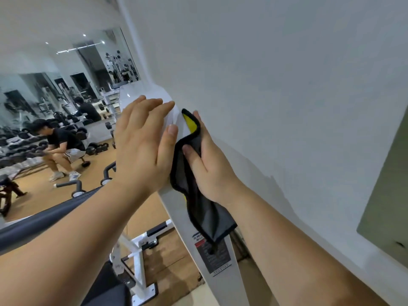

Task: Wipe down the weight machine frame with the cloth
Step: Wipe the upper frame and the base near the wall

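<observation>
The white upright post of the weight machine frame (187, 217) rises through the middle of the view, close to the wall. A grey cloth (187, 171) with a black hem and a yellow inner side is wrapped over the post's right edge. My right hand (209, 164) presses the cloth against the post, thumb on the front and fingers behind. My left hand (143, 142) lies flat on the post's left face with fingers spread, holding nothing. A warning label (213, 255) sits on the post below the hanging cloth corner.
A white wall (287, 107) runs directly right of the post. A dark padded bar (44, 219) crosses at lower left, with white machine legs (136, 261) on the wooden floor. Farther left a person (61, 149) sits bent forward by dumbbell racks and a mirror.
</observation>
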